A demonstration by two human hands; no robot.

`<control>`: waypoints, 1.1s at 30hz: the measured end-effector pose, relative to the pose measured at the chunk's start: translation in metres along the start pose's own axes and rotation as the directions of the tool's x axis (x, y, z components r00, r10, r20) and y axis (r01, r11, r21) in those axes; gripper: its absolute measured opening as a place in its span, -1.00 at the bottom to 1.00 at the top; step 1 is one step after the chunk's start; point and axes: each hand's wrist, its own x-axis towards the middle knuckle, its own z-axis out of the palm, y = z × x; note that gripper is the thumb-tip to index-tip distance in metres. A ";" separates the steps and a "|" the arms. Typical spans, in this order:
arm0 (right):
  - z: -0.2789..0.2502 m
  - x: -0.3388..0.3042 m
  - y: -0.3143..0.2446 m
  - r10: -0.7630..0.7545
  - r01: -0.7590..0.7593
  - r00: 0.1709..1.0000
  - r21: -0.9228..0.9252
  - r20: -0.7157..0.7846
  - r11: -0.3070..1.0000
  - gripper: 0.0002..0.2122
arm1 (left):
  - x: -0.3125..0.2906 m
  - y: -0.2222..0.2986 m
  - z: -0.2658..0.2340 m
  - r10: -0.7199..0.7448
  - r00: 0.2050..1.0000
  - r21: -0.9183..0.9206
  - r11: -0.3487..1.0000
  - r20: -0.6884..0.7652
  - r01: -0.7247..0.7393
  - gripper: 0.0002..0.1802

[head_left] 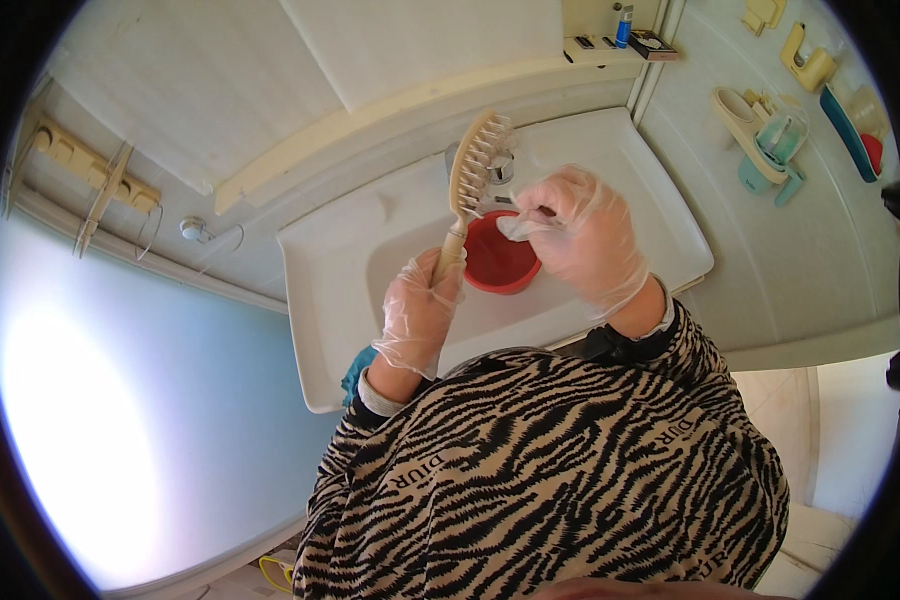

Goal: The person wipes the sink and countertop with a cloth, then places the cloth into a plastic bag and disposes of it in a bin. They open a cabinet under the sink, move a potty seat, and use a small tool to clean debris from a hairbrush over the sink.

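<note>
In a clear plastic glove, my left hand [420, 312] is wrapped around the handle of a beige hairbrush [467, 170]. The brush tilts upright, its bristles turned to the right. My right hand [585, 238], gloved the same way, pinches a small whitish, crumpled piece [515, 227] that could be tissue or thin film; its kind cannot be made out. This piece is just right of the brush's neck, over a red bowl [503, 280]. The bowl sits in the white washbasin [342, 290], partly hidden behind the brush handle and my right hand.
A metal faucet [500, 166] rises behind the bowl. On the right wall hang a cup holder [745, 125] with a teal cup and a blue-and-white holder [850, 135]. A corner shelf [600, 55] carries a blue bottle [624, 27]. Teal cloth [358, 375] lies at the basin's front left.
</note>
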 end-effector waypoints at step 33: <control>-0.033 -0.016 0.070 0.718 -0.526 0.696 0.688 0.010 0.500 -0.88 | -0.012 0.014 0.001 0.046 0.827 -0.535 0.783 0.561 0.319 -0.43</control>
